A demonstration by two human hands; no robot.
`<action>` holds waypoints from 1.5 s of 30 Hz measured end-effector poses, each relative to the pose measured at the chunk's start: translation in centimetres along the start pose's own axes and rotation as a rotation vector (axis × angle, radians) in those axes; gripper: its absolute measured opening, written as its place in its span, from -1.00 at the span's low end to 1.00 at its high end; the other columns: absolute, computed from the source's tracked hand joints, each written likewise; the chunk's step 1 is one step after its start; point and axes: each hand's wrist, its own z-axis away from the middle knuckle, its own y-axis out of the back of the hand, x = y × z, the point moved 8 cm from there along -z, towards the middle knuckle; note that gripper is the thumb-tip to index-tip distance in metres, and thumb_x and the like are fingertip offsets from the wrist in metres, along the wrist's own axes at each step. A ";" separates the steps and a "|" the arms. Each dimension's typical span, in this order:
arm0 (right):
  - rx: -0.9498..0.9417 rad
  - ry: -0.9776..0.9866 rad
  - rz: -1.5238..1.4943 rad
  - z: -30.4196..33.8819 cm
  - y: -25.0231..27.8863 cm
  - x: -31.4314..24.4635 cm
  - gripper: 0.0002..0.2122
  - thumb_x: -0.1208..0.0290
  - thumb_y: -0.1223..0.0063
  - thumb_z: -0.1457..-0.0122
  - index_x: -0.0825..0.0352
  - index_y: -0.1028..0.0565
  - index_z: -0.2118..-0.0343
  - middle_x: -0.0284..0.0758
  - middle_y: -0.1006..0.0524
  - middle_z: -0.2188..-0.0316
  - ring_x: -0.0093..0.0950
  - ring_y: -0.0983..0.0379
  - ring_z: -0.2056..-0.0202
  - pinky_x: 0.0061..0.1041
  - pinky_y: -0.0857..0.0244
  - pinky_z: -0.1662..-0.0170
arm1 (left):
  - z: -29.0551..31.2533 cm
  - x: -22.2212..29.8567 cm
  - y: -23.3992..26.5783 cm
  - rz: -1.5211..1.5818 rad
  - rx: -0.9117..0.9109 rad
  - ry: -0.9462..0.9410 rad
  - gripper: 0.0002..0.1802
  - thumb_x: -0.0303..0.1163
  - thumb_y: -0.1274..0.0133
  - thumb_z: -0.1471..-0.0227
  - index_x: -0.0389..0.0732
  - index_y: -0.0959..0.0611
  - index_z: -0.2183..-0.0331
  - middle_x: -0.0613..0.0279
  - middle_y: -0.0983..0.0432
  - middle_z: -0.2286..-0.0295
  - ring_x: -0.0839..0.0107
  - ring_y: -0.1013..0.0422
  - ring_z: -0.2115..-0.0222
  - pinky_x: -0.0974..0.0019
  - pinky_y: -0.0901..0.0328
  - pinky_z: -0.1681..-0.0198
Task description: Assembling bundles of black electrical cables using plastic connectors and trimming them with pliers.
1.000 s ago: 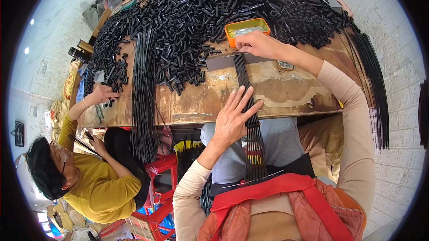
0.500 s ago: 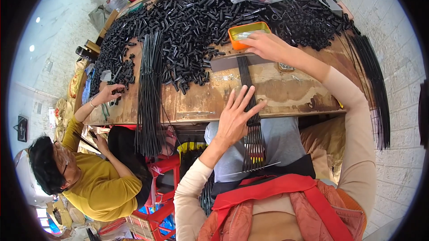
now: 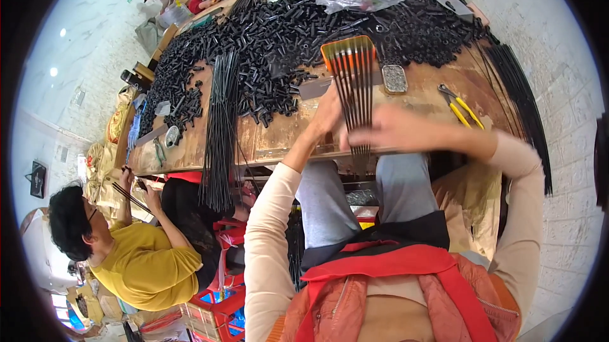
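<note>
A fan of thin black rods stands over the table's near edge, its spread ends reaching across an orange tray. My left hand grips the fan from its left side, fingers partly hidden behind the rods. Smeared by motion, my right hand is at the lower part of the fan, and its fingers cannot be made out clearly. A flat grey-brown strip lies on the table behind my left hand.
Heaped black tubular pieces cover the far table. A long rod bundle overhangs the edge at left, another at right. Pliers and a small metal tin lie right. A co-worker in yellow holds rods at left.
The rods have been lifted, with their fanned ends now pointing away over the tray. My left hand has gone from spread flat to gripping. My right hand has come back from the tray.
</note>
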 end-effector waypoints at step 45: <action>0.841 -0.308 -0.943 7.8 -19.0 15.9 -0.61 0.11 0.21 -0.35 0.31 -0.35 0.53 -0.49 -0.26 0.76 -0.69 -0.13 0.74 -0.63 -0.02 0.65 | 26.3 7.3 -14.8 0.412 -0.462 0.818 -0.66 -0.33 -0.28 0.05 -0.39 -0.55 0.35 0.17 -0.43 0.61 0.45 -0.32 0.57 0.25 -0.24 0.49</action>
